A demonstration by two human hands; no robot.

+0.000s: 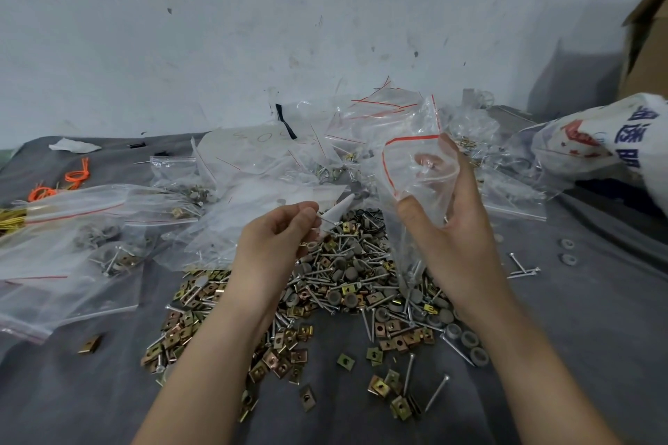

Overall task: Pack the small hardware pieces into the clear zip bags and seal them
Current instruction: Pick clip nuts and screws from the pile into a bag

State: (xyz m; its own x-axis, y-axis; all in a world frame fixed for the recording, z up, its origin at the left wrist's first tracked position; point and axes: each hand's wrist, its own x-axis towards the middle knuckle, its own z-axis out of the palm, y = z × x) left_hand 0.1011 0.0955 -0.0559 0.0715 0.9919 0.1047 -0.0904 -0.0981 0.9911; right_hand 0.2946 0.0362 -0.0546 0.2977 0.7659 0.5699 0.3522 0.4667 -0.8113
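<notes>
Clear red-striped zip bag (415,170) gripped open by right hand (459,228), left hand (274,238) pinching perhaps a screw (318,215), hardware pile (343,285) beneath.

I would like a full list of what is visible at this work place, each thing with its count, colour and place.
open zip bag: one, clear with a red seal line, held up right of centre.
hardware pile: one heap, silver screws, brass square clips, grey round pieces, centre of the cloth.
filled zip bags: many, clear, left and back.
orange ties: a few, orange, far left.
printed sack: one, white with blue and red print, right.
cardboard box: one, brown, upper right edge.
cloth: one, dark grey, under everything.
left hand: pinches a few small pieces above the pile.
right hand: grips the open zip bag.
</notes>
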